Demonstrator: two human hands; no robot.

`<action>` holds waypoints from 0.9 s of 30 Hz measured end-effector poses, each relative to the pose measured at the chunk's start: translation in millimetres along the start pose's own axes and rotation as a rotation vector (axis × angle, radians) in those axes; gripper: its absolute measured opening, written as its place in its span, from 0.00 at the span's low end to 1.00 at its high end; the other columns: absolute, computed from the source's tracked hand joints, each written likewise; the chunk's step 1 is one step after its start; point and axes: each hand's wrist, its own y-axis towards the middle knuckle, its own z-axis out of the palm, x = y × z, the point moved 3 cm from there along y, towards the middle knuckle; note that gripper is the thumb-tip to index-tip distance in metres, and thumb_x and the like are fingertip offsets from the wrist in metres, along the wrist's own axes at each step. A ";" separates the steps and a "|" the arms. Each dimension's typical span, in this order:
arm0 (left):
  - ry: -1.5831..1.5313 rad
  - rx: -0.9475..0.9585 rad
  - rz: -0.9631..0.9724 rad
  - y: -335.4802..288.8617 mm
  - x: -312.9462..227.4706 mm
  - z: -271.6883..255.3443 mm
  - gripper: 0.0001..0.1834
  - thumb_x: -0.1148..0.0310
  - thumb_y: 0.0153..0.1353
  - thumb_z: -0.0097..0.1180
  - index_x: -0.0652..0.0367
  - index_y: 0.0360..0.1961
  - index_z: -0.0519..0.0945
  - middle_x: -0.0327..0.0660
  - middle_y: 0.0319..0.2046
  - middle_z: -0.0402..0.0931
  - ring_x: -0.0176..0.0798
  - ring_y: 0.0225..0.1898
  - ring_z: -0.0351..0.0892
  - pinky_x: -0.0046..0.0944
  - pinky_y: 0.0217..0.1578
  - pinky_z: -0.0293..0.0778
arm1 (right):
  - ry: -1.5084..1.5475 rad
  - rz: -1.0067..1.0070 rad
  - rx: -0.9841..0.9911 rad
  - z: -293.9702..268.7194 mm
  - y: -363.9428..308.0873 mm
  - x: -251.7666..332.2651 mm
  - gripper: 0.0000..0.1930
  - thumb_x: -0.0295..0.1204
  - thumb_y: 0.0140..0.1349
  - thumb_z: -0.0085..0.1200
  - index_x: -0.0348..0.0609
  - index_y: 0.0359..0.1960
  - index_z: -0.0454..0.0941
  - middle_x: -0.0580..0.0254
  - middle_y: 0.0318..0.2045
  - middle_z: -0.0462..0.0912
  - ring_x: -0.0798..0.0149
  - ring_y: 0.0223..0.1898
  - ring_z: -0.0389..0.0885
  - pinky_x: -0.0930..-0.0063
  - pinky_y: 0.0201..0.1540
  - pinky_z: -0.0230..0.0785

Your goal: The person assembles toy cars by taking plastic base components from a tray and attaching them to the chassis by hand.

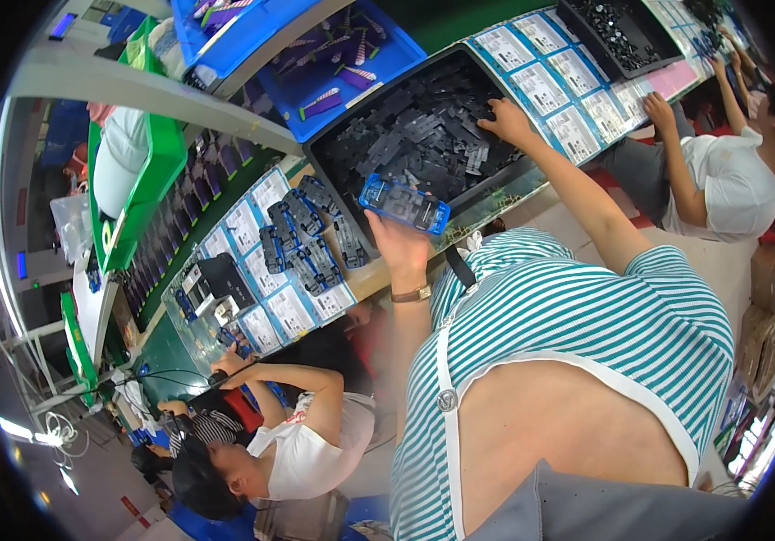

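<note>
**Blue toy part held over the bench**

The blue toy car part (404, 204) sits in the left hand (398, 242), with the fingers closed around it, just in front of the black bin (338, 140). The right hand (506, 119) reaches into that bin and rests on the dark plastic pieces (414, 135); its fingers look curled, but I cannot tell if they hold one. More dark car parts (302, 234) lie on the bench (369, 279) nearby.
</note>
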 end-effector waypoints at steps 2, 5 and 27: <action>0.080 0.086 0.014 -10.2 -9.4 3.0 0.36 0.36 0.67 0.37 0.53 0.62 0.69 0.52 0.56 0.71 0.60 0.59 0.67 0.62 0.63 0.59 | 0.101 -0.185 -0.035 -7.4 -1.3 4.0 0.30 0.43 0.49 0.66 0.41 0.52 0.77 0.49 0.43 0.75 0.48 0.47 0.76 0.59 0.51 0.70; 0.062 0.055 0.030 -27.3 -21.4 4.0 0.35 0.36 0.67 0.37 0.53 0.61 0.69 0.53 0.55 0.71 0.61 0.57 0.69 0.63 0.62 0.61 | 0.163 -0.558 -0.087 -36.0 -20.5 47.7 0.28 0.34 0.48 0.66 0.42 0.54 0.75 0.52 0.48 0.72 0.49 0.51 0.73 0.61 0.54 0.68; 0.095 0.009 -0.021 -49.2 -22.4 -19.6 0.39 0.32 0.65 0.34 0.51 0.62 0.69 0.50 0.56 0.72 0.62 0.55 0.71 0.68 0.55 0.64 | 0.040 -0.649 -0.238 -10.7 -37.3 50.4 0.20 0.27 0.56 0.57 0.44 0.53 0.75 0.51 0.50 0.73 0.47 0.52 0.73 0.57 0.54 0.68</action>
